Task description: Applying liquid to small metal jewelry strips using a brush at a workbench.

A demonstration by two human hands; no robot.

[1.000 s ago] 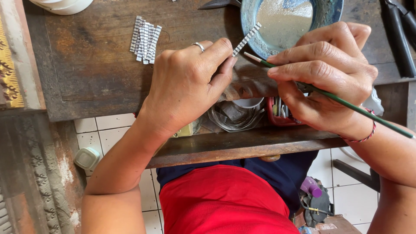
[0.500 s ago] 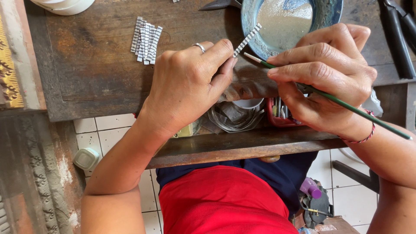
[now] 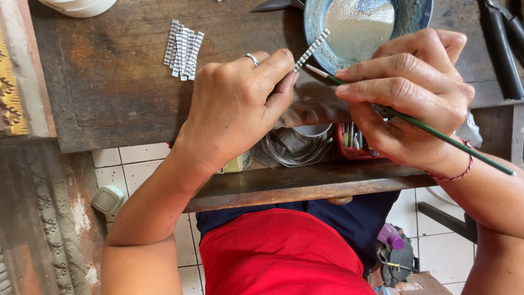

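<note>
Nearest the camera was the person's red shirt (image 3: 284, 251), below the front edge of the wooden workbench (image 3: 120, 98). Under that edge, in an open shelf of the bench, lay a coil of thin wire (image 3: 297, 147) and, just right of it, a small red tray (image 3: 352, 147) with metal pieces.

Above the shelf, the left hand (image 3: 234, 104) rested on the bench with a ring on one finger. Its thumb and forefinger were pinched together on the lower end of a small patterned silver strip (image 3: 312, 49), which slanted up and to the right, its upper end against the near left rim of the bowl.

To the right of the strip, the right hand (image 3: 415, 93) had its fingers closed around a thin green brush (image 3: 436, 134). The pale brush tip lay just below the strip, close to the left fingertips; the handle ran back past the wrist, which wore a red cord bracelet (image 3: 461, 166).

Farther off on the bench, well left of the left hand, lay a small pile of similar silver strips (image 3: 183, 49). Beyond both hands stood a blue-green bowl (image 3: 314, 22) holding a pale grey liquid. At the far right lay dark pliers (image 3: 499, 43), and at the far left corner a white dish (image 3: 82, 6).
</note>
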